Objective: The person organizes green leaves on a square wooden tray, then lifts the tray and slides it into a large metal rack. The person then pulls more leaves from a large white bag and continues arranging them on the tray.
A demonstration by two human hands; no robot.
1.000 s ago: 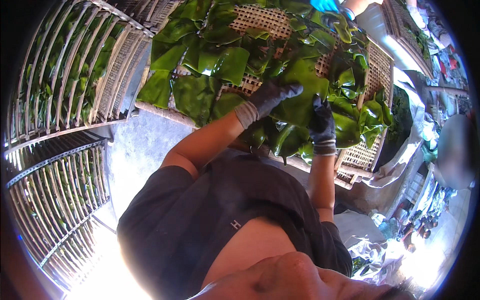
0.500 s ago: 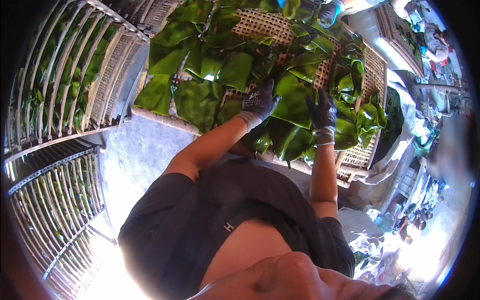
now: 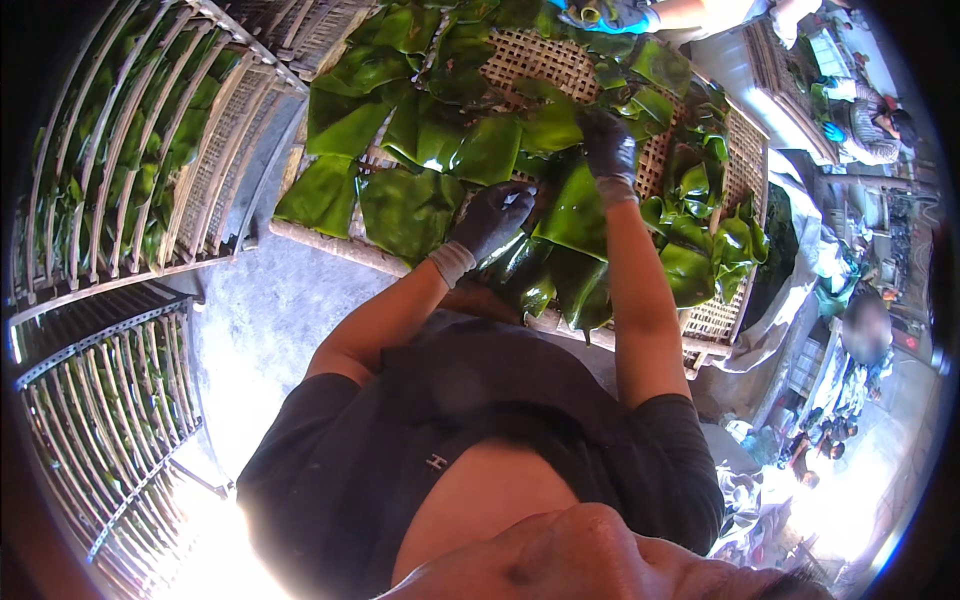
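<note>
Glossy, wet green leaf-like sheets [image 3: 405,215] lie spread over a woven bamboo tray [image 3: 540,62] in front of me. My left hand [image 3: 495,218], in a dark glove with a light cuff, hovers low over the near sheets with its fingers curled in. Whatever it may hold is hidden. Farther forward and to the right, my right hand [image 3: 608,150], gloved alike, has its fingers bent down at the far edge of one broad green sheet [image 3: 575,212]. That sheet stretches back between my two hands. Its fingertips are partly hidden.
Across the tray, another person's blue-gloved hand [image 3: 600,16] holds something small and greenish. Slatted racks [image 3: 130,150] with more green sheets stand at the left. White plastic sheeting [image 3: 790,310] hangs by the tray's right edge. Another person [image 3: 870,125] is at the far right.
My right hand has moved forward and slightly left, its fingers now bent down. My left hand has come back toward me and curled. The other person's gloved hand has shifted left.
</note>
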